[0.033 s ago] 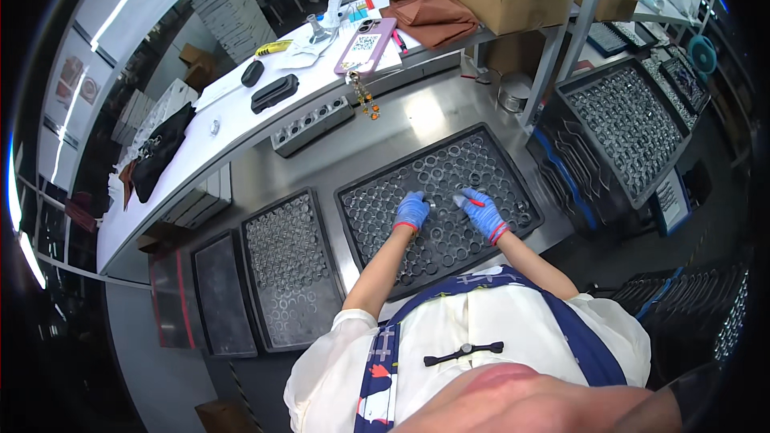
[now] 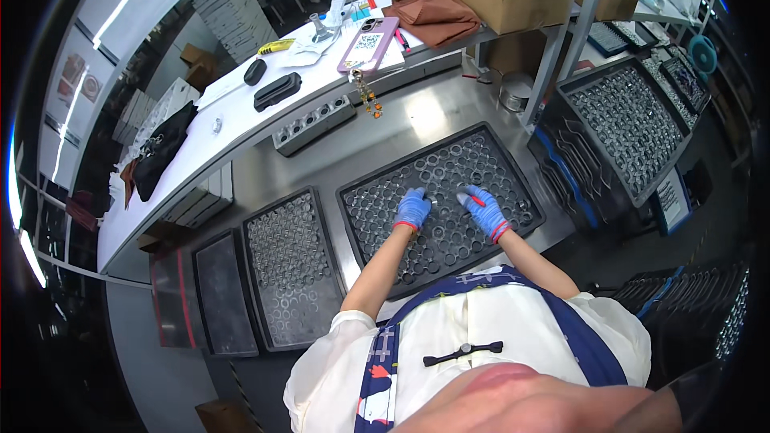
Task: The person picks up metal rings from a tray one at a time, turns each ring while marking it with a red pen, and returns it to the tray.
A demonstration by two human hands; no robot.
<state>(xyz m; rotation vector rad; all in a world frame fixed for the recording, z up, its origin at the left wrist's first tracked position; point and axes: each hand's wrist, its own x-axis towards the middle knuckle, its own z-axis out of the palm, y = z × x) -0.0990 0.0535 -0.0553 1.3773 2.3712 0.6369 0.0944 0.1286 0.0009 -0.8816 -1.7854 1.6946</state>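
Both hands wear blue gloves with red cuffs, above a black tray (image 2: 513, 162) of many metal rings. My left hand (image 2: 413, 208) is closed, with a small metal ring (image 2: 434, 202) pinched at its fingertips, over the middle of the tray. To its right, my right hand (image 2: 484, 214) is closed around a slim red tool (image 2: 478, 201), whose kind I cannot make out. A gap lies between the two hands, and more rings (image 2: 449, 232) show below it.
Left of the main tray stand a second tray of rings (image 2: 281, 252) and a dark tray (image 2: 224, 297). Behind are a grey block with round holes (image 2: 314, 124) and a white shelf (image 2: 233, 124) bearing a phone (image 2: 369, 45). A stacked ring tray (image 2: 626, 124) stands at the right.
My right hand has moved slightly to the right, away from my left hand, and less of the red tool shows. My left hand stays nearly in place.
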